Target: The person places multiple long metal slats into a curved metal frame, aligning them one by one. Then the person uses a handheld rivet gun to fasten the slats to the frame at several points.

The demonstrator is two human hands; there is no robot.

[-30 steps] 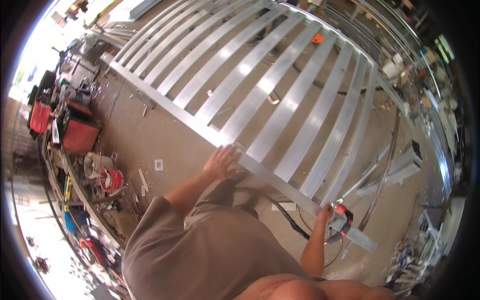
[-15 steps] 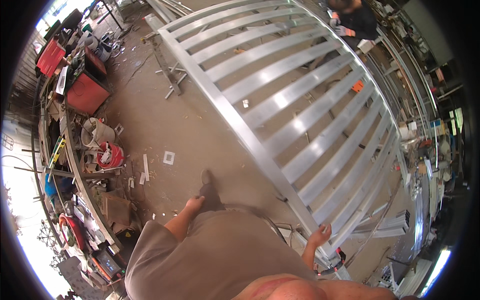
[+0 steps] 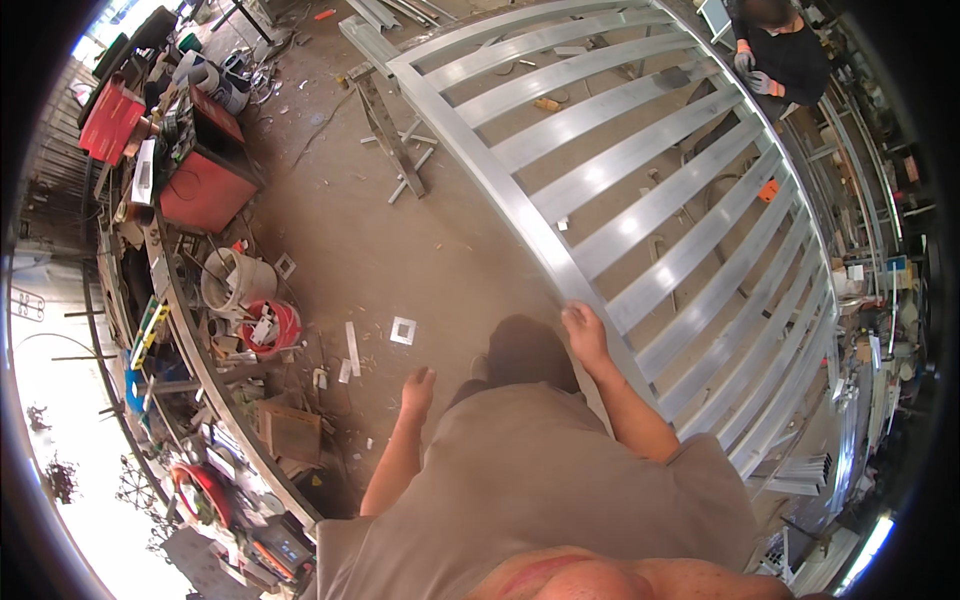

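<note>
Workshop floor [image 3: 400,230] is bare dusty concrete, scattered with offcuts and a small square white plate [image 3: 403,330]. Your right hand [image 3: 585,333] sits on the near rail of the large grey metal gate frame with flat parallel slats [image 3: 640,210]; fingers are laid over the rail's edge, gripping it loosely rather than clenched. That frame lies flat, raised off the floor, spanning from just beside your right side up to the far top of view. Your left hand [image 3: 417,390] hangs free above the floor, fingers loosely curled, holding nothing, well apart from the frame. To your left, a long cluttered workbench [image 3: 190,340] runs along the wall, with a red metal box [image 3: 205,190], a white bucket [image 3: 240,280] and a red bucket [image 3: 270,328] beside it. At the frame's far end, another person in dark clothes and gloves [image 3: 785,50] stands touching its edge.
</note>
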